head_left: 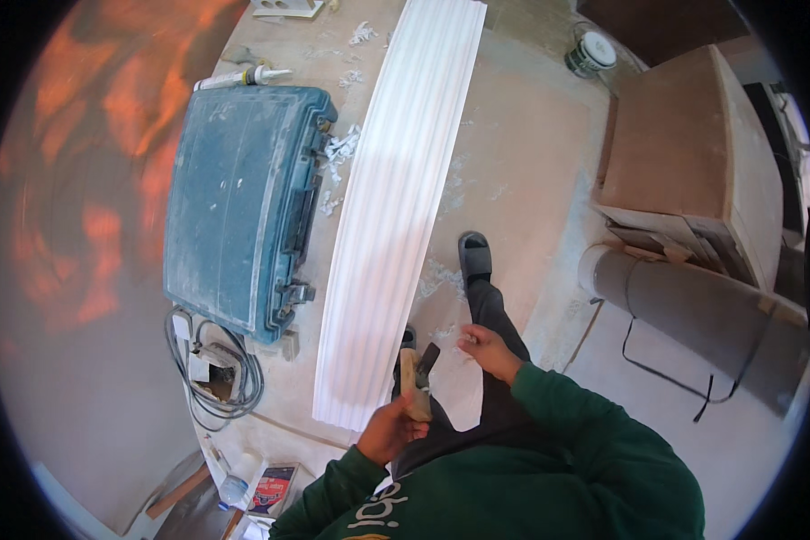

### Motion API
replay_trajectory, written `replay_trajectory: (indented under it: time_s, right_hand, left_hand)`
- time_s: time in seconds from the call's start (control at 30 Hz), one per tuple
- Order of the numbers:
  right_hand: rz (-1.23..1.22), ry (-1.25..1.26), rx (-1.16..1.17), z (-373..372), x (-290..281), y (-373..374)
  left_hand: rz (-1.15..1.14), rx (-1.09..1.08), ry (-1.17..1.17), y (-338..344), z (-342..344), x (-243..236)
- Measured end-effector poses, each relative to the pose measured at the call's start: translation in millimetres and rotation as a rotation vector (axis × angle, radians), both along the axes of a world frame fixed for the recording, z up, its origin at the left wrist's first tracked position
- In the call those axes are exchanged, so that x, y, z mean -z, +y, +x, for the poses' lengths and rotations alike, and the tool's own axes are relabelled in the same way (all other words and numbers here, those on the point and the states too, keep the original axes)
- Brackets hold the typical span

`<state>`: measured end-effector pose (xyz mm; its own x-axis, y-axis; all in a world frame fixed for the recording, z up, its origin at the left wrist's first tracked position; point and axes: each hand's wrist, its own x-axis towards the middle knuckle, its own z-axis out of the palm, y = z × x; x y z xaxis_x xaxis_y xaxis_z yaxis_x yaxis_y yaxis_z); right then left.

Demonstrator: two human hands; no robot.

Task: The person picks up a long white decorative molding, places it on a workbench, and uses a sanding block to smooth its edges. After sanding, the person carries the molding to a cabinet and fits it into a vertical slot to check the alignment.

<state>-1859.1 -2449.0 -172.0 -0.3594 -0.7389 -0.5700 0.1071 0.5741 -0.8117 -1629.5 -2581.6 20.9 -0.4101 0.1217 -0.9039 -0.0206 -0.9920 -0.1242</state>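
Observation:
My left hand (391, 427) is closed around a small wooden hand plane (410, 382), whose dark blade sticks up out of the body. Beside it, to the right, my right hand (490, 352) is held in a pinch, apart from the plane. Whatever it pinches is too small to make out. A long white fluted panel (403, 202) stretches away from me on the left of my legs, its near end close to my left hand. White curled shavings (340, 148) lie along its left edge, with finer bits on the right.
A dusty blue tool case (234, 207) lies left of the panel, with a sealant tube (243, 78) beyond it and a coiled grey cable (252, 382) nearer. At the right stand a brown box (670, 144) and a thick roll (684, 301). A lidded bucket (590, 54) is far right.

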Motion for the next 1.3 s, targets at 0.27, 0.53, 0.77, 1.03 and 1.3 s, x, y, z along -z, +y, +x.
replay_trajectory:
  time_s: [0.27,0.53,0.77,1.03,1.3]
  right_hand:
    - [0.284,-0.336,0.150,-101,-22,-14]
    - [0.327,-1.195,0.358,-143,-97,-91]
    - [0.298,-1.080,0.476,-139,-88,-93]
    - [0.246,-1.099,0.502,-142,-81,-86]
    - [0.264,-0.605,0.326,-137,-35,-54]
  left_hand:
    - [-0.429,0.387,-0.411,-16,-139,10]
    - [-1.232,0.951,-0.489,-33,-209,49]
    - [-1.249,1.040,-0.492,-34,-233,60]
    - [-1.134,0.641,-0.392,-23,-229,68]
    - [-0.241,-0.201,0.083,-17,-217,77]
